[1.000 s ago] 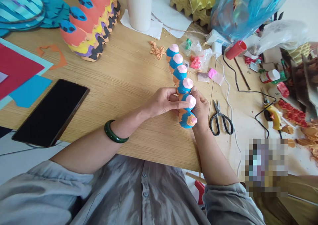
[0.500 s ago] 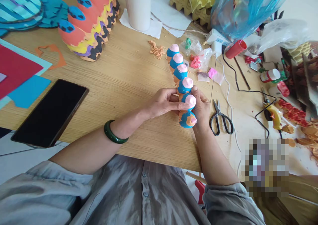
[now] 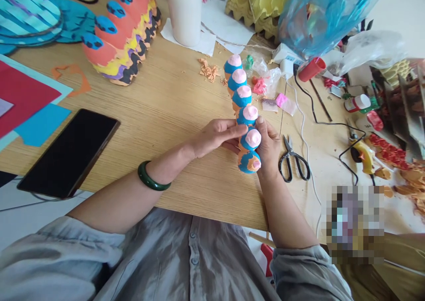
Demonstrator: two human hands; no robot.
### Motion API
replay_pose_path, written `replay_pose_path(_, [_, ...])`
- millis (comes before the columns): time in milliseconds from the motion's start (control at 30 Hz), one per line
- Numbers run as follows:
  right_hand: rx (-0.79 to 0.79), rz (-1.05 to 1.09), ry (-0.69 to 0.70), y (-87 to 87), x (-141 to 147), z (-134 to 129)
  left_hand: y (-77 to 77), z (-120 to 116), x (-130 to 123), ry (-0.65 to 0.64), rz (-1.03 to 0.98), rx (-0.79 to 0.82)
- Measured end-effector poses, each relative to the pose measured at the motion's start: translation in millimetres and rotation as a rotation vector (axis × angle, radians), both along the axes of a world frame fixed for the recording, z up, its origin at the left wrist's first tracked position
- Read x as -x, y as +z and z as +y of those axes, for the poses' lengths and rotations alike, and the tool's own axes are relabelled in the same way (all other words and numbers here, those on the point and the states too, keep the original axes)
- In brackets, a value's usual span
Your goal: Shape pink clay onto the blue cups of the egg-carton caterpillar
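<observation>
A row of joined egg-carton cups (image 3: 241, 98), coated in blue and orange clay with pink caps, stretches away from me above the table. My left hand (image 3: 215, 137) grips its left side near the close end, thumb lying across the blue between two pink caps. On the other side my right hand (image 3: 268, 141) holds the same strip, thumb up along its edge; the other fingers are partly hidden behind it. The nearest cup shows a patchy orange and blue coat with a small pink bit. Black-handled scissors (image 3: 294, 159) lie just right of my right hand.
A phone (image 3: 69, 152) and coloured sheets (image 3: 28, 97) lie at left. Behind stand a decorated orange clay carton (image 3: 122, 35) and a white bottle (image 3: 183, 15). Orange scraps (image 3: 208, 70), clay packets, a power strip (image 3: 287, 55) and cables spread beyond. A blurred-out person sits at right.
My left thumb has moved off the second-nearest pink cap, back and to the left onto the strip's side. My right hand keeps its hold.
</observation>
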State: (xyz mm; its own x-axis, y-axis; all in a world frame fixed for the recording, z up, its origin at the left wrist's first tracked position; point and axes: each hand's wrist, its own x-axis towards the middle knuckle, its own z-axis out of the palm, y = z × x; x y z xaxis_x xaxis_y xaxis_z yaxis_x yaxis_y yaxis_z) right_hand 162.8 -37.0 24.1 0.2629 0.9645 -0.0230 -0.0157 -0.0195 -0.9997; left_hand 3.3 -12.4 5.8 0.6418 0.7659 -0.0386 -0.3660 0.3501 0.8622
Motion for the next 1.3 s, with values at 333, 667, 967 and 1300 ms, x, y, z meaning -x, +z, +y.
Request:
replay_pose_path(333, [-0.066, -0.129, 0.014, 0.4, -2.2, -2.8, 2.9, -1.0, -0.5, 0.033, 0.03, -0.041])
replay_pose_path(667, [-0.069, -0.165, -0.032, -3.2, -0.2, -2.1, 0.6, -1.9, -4.3, 0.094, 0.051, -0.013])
replay_pose_path(967, [-0.099, -0.121, -0.082, -1.8, -0.1, -2.4, 2.0, 1.0, -1.0, -0.03, 0.011, -0.002])
replay_pose_path(1300, [-0.158, -0.297, -0.127, -6.4, 0.8, -5.8, -3.3, -2.8, -6.4, 0.039, 0.042, -0.018])
